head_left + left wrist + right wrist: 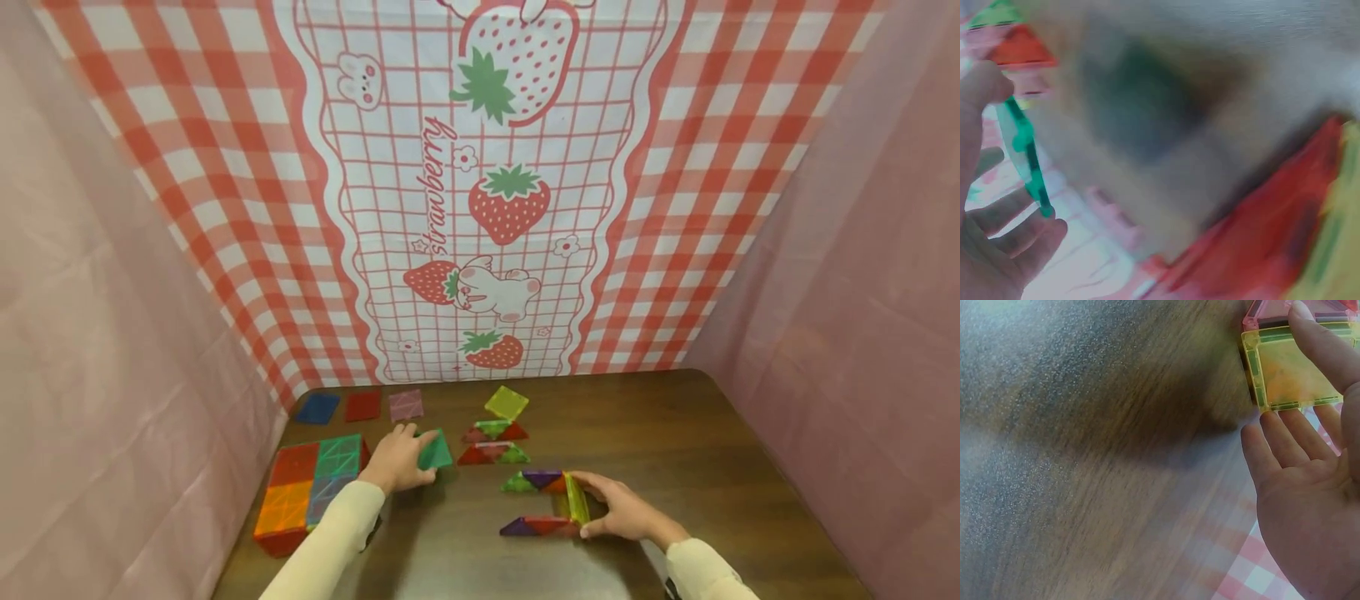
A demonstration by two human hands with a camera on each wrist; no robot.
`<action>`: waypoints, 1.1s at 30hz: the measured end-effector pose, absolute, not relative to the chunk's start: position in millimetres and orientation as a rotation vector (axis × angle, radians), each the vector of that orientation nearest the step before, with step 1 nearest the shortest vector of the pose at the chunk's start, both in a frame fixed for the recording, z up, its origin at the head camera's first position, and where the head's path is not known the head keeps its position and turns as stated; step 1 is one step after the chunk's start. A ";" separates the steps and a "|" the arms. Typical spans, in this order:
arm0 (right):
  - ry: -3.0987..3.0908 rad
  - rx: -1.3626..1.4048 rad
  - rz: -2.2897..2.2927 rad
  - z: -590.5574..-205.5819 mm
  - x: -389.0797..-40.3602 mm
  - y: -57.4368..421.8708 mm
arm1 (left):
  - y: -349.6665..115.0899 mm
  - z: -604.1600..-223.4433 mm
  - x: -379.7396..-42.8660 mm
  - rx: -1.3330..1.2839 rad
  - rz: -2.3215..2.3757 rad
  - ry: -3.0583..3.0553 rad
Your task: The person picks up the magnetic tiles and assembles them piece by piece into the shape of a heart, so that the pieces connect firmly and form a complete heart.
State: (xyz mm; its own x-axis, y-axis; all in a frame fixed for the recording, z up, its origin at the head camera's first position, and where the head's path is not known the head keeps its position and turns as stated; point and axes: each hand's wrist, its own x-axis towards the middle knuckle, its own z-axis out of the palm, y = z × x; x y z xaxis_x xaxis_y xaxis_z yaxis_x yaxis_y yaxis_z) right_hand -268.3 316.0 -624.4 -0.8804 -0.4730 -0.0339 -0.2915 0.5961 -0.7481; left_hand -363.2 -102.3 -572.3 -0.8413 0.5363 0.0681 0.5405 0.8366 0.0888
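My left hand (pixel 401 460) pinches a green translucent magnetic tile (pixel 437 452) between thumb and fingers, above the table's left-centre. The left wrist view shows this green tile (pixel 1032 159) nearly edge-on. On the right, my right hand (pixel 622 510) holds a yellow square magnetic tile (pixel 576 500) by opposite edges, thumb on the near one. That yellow tile stands upright across the right ends of two standing rows of triangle tiles. The far row (pixel 542 480) shows green, purple and orange; the near row (pixel 536 526) shows purple and red.
A box-shaped block of coloured tiles (pixel 294 479) stands at the left. Blue (pixel 318 408), red (pixel 363 406), pink (pixel 406 405) and yellow (pixel 507 403) tiles lie along the back. Two triangle-tile rows (pixel 493 452) stand mid-table. Checked cloth (pixel 270 250) hangs behind.
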 end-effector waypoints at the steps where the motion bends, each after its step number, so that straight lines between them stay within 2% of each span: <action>1: 2.593 -0.625 -1.160 -624.9 -268.4 316.1 | -100.3 -565.9 -361.8 -0.882 -0.211 -2.950; 7: 2.592 -0.623 -1.171 -620.7 -268.0 320.1 | -63.2 -535.8 -346.1 -1.009 -0.648 -2.901; 10: 2.598 -0.639 -1.171 -619.1 -268.5 321.7 | -38.1 -532.1 -336.3 -1.103 -0.655 -2.885; 22: 2.626 -0.661 -1.124 -627.1 -266.0 316.4 | 32.2 -568.9 -305.5 -1.310 -0.426 -2.841; 33: 2.653 -0.705 -1.119 -627.7 -266.3 319.3 | 52.3 -580.1 -299.8 -1.342 -0.246 -2.765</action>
